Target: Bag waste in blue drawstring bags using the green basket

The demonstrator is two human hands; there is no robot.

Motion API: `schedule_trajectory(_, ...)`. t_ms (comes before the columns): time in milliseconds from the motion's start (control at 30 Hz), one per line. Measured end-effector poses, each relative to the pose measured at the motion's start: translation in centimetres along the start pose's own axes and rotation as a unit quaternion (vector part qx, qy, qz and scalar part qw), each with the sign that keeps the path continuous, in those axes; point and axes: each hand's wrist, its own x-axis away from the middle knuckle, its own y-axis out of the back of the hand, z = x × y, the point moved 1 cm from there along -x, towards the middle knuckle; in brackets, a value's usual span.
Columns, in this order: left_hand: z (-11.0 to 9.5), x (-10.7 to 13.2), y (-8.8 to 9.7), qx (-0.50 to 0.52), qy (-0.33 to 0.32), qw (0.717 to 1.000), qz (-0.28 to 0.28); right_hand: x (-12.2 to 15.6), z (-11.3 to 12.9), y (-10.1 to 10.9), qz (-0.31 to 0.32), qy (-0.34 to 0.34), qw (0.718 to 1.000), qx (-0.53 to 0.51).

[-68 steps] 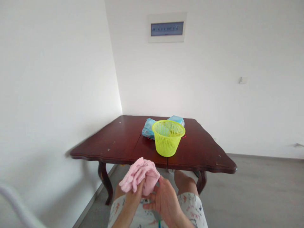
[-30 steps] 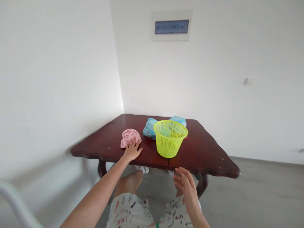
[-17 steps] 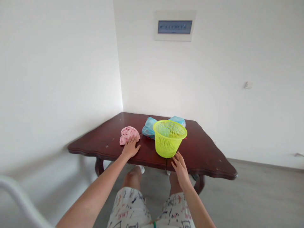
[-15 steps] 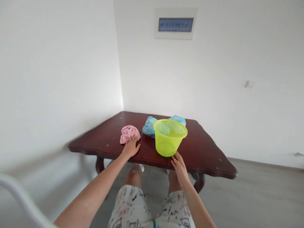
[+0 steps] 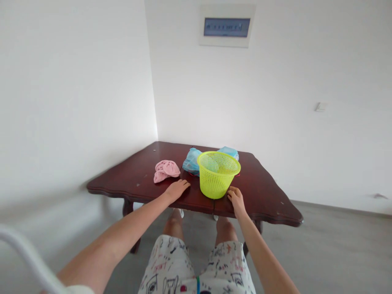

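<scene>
A yellow-green mesh plastic basket (image 5: 211, 183) stands upright near the front edge of the dark red wooden table (image 5: 257, 200). My left hand (image 5: 178, 190) rests low over the tabletop, fingers stretched toward the basket's left side, with a gap between them. On the other side, my right hand (image 5: 236, 199) is beside the basket's lower right, fingers loosely bent and apart; I cannot tell whether they touch it. Neither hand holds anything. A crumpled pink cloth (image 5: 166, 170) lies just beyond my left hand.
Behind the basket sit a blue plastic bag (image 5: 191, 161) and another blue bag-like thing (image 5: 229, 152), partly hidden. White walls (image 5: 275, 81) border the table's back and left. A white curved bar (image 5: 27, 255) shows at lower left.
My left hand has come off the pink cloth and moved right toward the basket. My right hand has shifted slightly up and right along the basket's base.
</scene>
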Motion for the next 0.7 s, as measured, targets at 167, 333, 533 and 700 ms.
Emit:
schedule_trajectory(167,-2.5,-1.9,-1.0,0.054,0.064,0.996,-0.031,-2.8,0.2,-0.6,0.024,-0.026,0.997,-0.068)
schedule_trajectory(333,-4.1,-4.5,-3.4,0.157,0.135,0.977,-0.058,-3.2,-0.1,-1.2,0.043,-0.005,0.998,-0.046)
schedule_trajectory(533,-3.8,-4.2,-4.1,0.232,0.14,0.959,-0.079,-3.2,-0.7,-1.3,0.053,0.021,0.998,0.018)
schedule_trajectory(700,-4.3,-3.9,-3.7,0.226,0.12,0.962,-0.095,-3.2,-0.6,-2.0,0.07,0.06,0.99,0.102)
